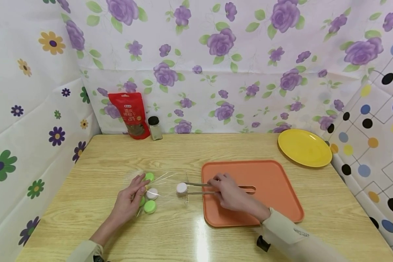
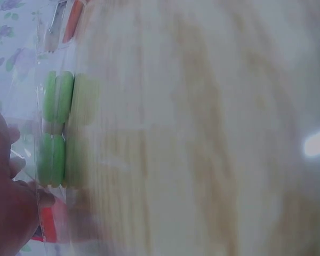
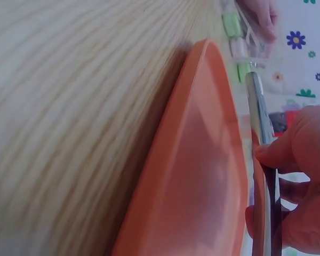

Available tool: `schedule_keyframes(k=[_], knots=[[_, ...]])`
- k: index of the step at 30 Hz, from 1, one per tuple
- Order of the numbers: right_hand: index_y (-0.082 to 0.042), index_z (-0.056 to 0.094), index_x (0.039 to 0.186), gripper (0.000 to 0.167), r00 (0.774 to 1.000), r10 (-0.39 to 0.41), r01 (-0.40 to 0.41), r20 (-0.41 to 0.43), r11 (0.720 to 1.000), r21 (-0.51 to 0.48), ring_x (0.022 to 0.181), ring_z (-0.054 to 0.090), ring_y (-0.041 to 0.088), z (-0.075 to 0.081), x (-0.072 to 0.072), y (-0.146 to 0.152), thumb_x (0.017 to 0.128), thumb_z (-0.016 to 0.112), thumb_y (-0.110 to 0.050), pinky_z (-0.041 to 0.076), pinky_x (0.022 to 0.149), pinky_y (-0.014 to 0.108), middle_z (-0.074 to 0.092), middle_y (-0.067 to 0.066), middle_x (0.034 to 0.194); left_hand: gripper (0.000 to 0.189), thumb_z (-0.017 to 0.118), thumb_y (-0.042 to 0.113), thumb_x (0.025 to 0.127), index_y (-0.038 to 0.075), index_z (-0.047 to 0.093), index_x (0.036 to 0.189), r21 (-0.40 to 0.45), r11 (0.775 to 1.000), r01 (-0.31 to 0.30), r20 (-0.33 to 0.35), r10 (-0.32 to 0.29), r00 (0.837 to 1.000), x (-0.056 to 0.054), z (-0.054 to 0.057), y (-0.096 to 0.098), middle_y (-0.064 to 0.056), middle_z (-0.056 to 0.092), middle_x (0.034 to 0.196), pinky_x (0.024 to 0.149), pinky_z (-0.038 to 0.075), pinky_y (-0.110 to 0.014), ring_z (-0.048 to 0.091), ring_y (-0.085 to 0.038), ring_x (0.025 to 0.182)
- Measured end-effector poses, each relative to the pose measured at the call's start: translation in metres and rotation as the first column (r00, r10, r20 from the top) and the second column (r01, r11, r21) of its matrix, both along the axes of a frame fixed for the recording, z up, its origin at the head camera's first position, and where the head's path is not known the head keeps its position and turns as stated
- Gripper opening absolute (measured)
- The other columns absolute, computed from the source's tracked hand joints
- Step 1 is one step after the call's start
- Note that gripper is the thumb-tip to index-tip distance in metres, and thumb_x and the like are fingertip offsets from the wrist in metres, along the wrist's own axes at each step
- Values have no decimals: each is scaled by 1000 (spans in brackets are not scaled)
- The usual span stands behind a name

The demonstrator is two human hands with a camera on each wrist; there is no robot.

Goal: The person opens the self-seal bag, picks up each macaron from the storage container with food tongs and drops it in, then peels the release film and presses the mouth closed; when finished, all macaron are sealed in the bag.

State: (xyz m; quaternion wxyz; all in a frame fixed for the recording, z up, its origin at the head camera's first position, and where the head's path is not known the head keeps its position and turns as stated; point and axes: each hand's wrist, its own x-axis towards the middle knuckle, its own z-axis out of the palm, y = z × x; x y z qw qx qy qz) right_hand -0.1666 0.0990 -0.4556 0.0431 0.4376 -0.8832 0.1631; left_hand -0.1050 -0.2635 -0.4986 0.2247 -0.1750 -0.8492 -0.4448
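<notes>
White macaron [image 1: 182, 187] between tips of metal tongs [image 1: 199, 193], at right end of clear plastic bag [image 1: 170, 189] on wooden table [image 1: 170, 236], left of orange tray [image 1: 268, 174]. Right hand [image 1: 230, 194] grips tongs above tray; left hand [image 1: 127, 200] pinches bag's left end beside green macarons [image 1: 150, 206].

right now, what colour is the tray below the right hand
The tray is plain reddish orange; it shows best in the head view.

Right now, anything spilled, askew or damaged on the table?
Nothing spilled or damaged that I can see: a white macaron sits between the tips of the tongs. Only the red pouch, back left, looks askew, top tipping left; lens distortion may exaggerate it.
</notes>
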Motion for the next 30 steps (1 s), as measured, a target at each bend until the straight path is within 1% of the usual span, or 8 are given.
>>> schedule_keyframes(k=[4,7,10,14,18,22,26,30], knots=[[-5,67,121,29,1000,-20,20,22,1000,2,94,52,32,-1,-3,-14,92,69,0,47,76,43,58,13,110,24,58,-9,97,-9,68,118,1,1000,1,2,-1,1000,0,0,0,-33,52,136,108,27,-14,43,-55,129],[-4,66,123,32,999,-28,28,42,1000,-11,94,52,34,-1,-5,-25,92,69,0,48,73,43,58,14,110,23,57,-9,97,-8,68,118,2,1000,2,4,-2,1000,0,0,0,-33,52,136,108,27,-14,42,-55,129],[-3,65,125,34,999,-29,30,35,1000,-10,93,52,35,-1,-8,-37,91,68,2,48,66,41,58,14,109,24,57,-9,97,-9,68,118,7,1000,6,3,-6,1000,0,0,0,-33,52,136,109,27,-15,42,-55,129],[-3,64,125,35,998,-47,46,44,999,15,92,50,34,-1,-10,-52,91,67,2,44,60,38,57,15,108,24,58,-10,96,-9,68,118,8,1000,11,-4,-11,1000,0,0,0,-33,52,136,109,27,-16,43,-55,129],[-4,63,127,36,995,-69,67,71,997,25,94,50,36,0,-11,-66,92,68,0,46,62,42,57,16,112,24,58,-10,96,-9,68,118,5,1000,14,-9,-14,1000,-1,-1,0,-33,53,136,110,27,-16,43,-55,129],[-5,63,127,36,994,-78,76,81,997,28,97,51,36,0,-11,-77,92,68,-2,49,65,45,58,16,114,24,58,-10,96,-9,68,118,0,1000,13,-15,-13,1000,-1,-1,0,-33,53,136,110,27,-17,43,-55,128],[-6,63,127,34,992,-91,87,89,995,45,97,50,35,0,-11,-85,93,67,-3,49,64,44,57,14,113,24,59,-10,95,-9,68,117,-3,1000,7,-21,-7,1000,0,-1,-1,-32,53,136,111,27,-17,44,-55,128],[-7,62,129,36,988,-112,105,107,992,72,101,49,35,-1,-11,-90,94,65,-3,48,65,42,56,14,116,24,59,-10,95,-8,69,117,-3,1000,0,-23,0,1000,0,-1,-1,-32,54,135,111,27,-17,44,-54,128]])
